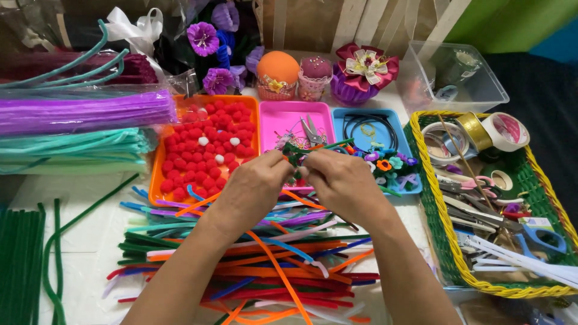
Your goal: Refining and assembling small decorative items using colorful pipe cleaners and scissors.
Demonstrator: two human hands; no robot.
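Both hands, left hand (256, 183) and right hand (343, 180), pinch a dark green pipe cleaner (295, 151), apparently mid-twist; next needs a tighter turn.

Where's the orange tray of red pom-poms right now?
In the head view, the orange tray sits left of centre, beside the pink tray, just beyond the left hand.

White table (78, 241) – green wall (512, 24) behind, evenly lit.
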